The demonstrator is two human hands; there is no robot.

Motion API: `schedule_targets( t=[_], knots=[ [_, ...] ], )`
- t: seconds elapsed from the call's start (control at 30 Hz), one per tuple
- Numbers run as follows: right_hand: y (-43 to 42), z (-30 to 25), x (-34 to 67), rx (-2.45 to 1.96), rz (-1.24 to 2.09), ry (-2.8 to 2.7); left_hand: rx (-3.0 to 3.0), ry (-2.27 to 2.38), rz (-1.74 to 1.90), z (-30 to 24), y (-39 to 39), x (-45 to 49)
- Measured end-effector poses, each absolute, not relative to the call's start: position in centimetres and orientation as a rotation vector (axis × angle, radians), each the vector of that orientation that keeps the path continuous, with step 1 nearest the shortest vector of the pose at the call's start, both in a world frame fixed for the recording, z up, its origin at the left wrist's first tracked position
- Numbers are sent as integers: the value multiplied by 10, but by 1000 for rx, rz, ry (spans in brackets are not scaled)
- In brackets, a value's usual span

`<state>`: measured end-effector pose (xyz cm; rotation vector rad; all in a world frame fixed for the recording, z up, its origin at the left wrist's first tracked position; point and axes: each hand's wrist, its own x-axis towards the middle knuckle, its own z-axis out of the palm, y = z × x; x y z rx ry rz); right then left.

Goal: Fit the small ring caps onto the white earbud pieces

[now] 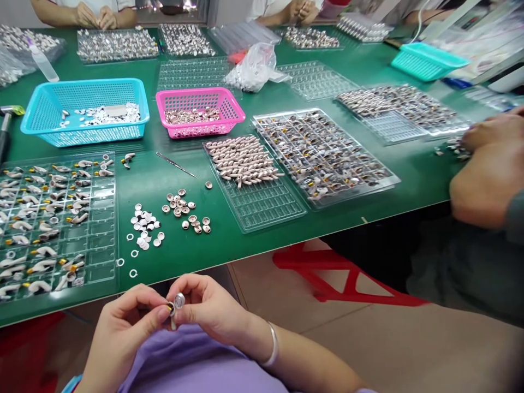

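Above my lap, in front of the table edge, both hands meet fingertip to fingertip. My left hand (129,327) is closed, pinching a small earbud housing (172,318) with a pale stem pointing down and a bit of yellow at its opening. A round silvery earbud cap (179,299) is pinched between the thumb and forefinger of my right hand (213,308), right against the housing. On the table beyond lie loose beige cup-shaped caps (180,205), white round discs (144,225) and a few thin white rings (133,273).
Left stands a compartment tray (102,256) of earbud parts. Tweezers (176,165) lie behind the caps. A blue basket (84,136), a pink basket (200,130) and more filled trays (270,210) stand farther back. A co-worker's hand (491,158) is at the right, near a red stool (327,262).
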<state>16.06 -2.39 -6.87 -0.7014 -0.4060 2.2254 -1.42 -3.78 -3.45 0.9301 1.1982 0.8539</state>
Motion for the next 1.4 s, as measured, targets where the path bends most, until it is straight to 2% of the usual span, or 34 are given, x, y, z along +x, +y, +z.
schedule_targets(
  t=[0.43, 0.83, 1.03, 1.4],
  knots=[
    [-24, -71, 160, -784, 2197, -437, 357, 1109, 758, -21, -33, 7],
    [-24, -67, 160, -676, 2238, -323, 653, 1081, 802, -35, -32, -6],
    [-24, -63, 159, -565, 2220, -388, 596, 1102, 845, -27, -33, -1],
    [-25, -67, 158, -621, 2233, -391, 584, 1079, 886, -32, -33, -2]
  ],
)
